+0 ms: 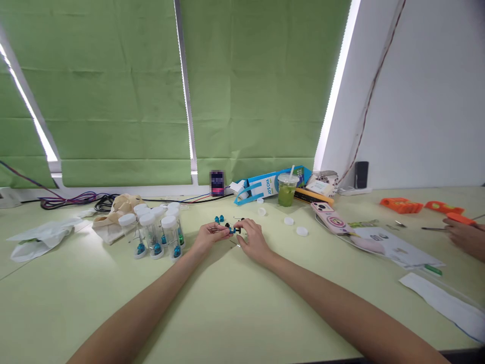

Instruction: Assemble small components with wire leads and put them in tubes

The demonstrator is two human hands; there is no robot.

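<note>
Both my hands meet near the middle of the pale green table (235, 308). My left hand (207, 237) is closed in a pinch on a small blue and black part (232, 229) with a thin metal piece. My right hand (253, 239) is closed on the same small part from the right. A few loose blue pieces (219, 219) lie just behind my fingers. To the left of my left hand stands a cluster of clear vials (156, 230) with white caps, blue bits at their bottoms.
White caps (294, 226) lie to the right. A green drink cup (287, 190), a blue carton (261, 187) and a pink phone (331, 218) sit behind. Papers (394, 247), orange tools (401, 205) and another person's hand (466, 237) are at right. A cloth bag (113, 215), cables and plastic bag at left.
</note>
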